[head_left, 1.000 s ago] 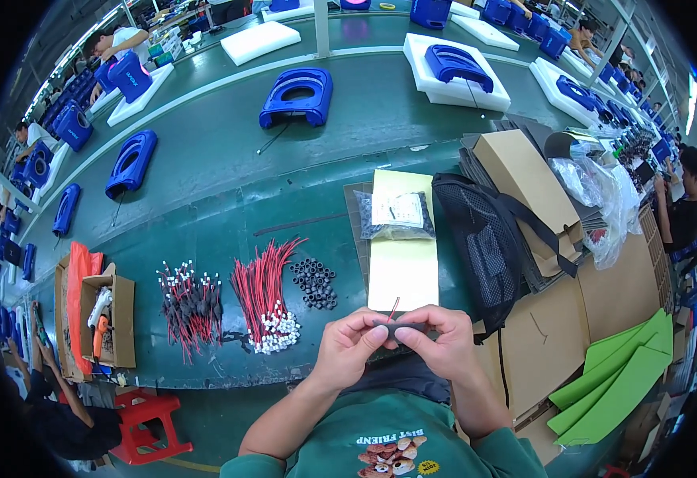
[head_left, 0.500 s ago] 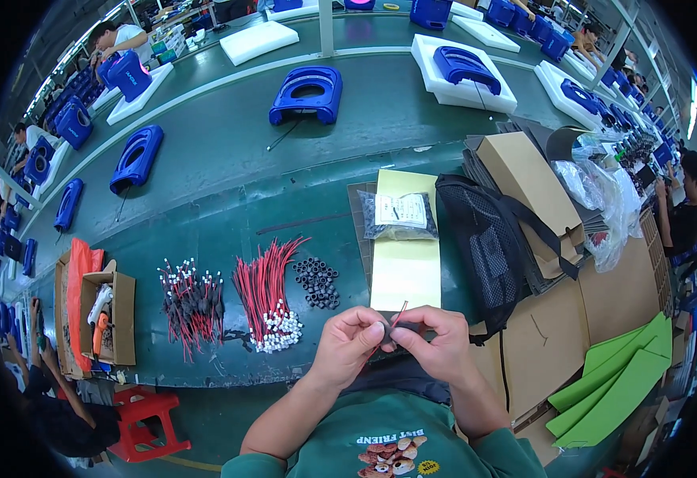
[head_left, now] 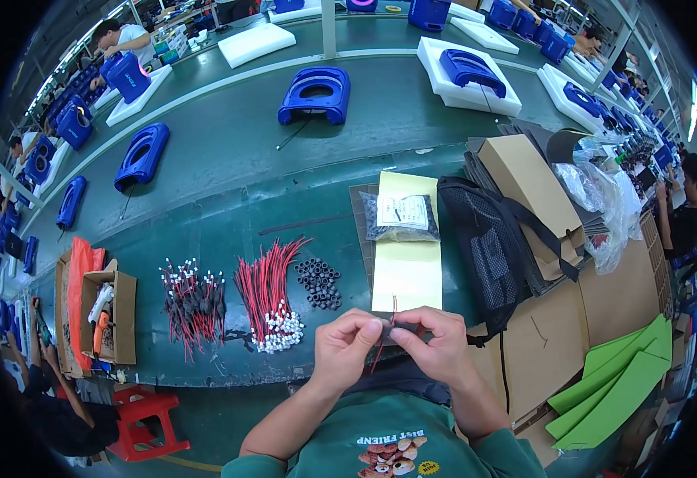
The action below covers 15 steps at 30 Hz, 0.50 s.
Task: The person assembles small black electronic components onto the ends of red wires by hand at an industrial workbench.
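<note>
I've got left hand (head_left: 347,344) and right hand (head_left: 434,342) pinched nearly closed on a wire (head_left: 395,307). Rings (head_left: 318,284) sit at their 10 o'clock.

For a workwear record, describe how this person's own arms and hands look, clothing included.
The left hand and right hand are ungloved, with no rings visible. The forearms are bare, with no watch or bracelet in sight. Short, plain green sleeves cover the upper arms, part of a green T-shirt with a cartoon bear print.
</note>
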Tool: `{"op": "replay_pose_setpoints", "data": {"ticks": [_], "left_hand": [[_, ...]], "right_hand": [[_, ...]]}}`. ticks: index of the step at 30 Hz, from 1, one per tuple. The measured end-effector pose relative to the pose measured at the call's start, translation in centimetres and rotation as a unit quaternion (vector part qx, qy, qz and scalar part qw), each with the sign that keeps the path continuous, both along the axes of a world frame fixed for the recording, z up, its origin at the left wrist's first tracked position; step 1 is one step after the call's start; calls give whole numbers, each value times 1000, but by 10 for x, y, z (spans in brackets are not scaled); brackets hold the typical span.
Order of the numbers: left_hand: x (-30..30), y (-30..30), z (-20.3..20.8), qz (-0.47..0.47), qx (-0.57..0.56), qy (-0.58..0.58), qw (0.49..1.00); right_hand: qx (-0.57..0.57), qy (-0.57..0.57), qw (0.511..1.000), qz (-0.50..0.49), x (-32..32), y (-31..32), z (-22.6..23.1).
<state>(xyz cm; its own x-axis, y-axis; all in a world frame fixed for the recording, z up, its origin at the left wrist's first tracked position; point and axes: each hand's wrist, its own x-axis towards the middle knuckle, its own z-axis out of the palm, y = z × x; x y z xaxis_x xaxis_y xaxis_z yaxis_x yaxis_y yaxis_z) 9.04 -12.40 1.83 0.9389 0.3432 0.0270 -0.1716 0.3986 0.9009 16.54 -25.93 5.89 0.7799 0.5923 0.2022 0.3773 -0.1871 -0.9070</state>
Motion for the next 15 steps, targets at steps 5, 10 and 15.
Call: {"op": "replay_pose_setpoints", "data": {"ticks": [5, 10, 15], "left_hand": [[-1, -1, 9, -5, 65, -38, 997], [0, 4, 1, -47, -188, 19, 981], [0, 9, -9, -35, -85, 19, 996]], "right_hand": [[6, -15, 1000, -1, 1, 1, 1], [18, 16, 1000, 1, -1, 2, 6], [7, 21, 1000, 11, -1, 3, 5]]}}
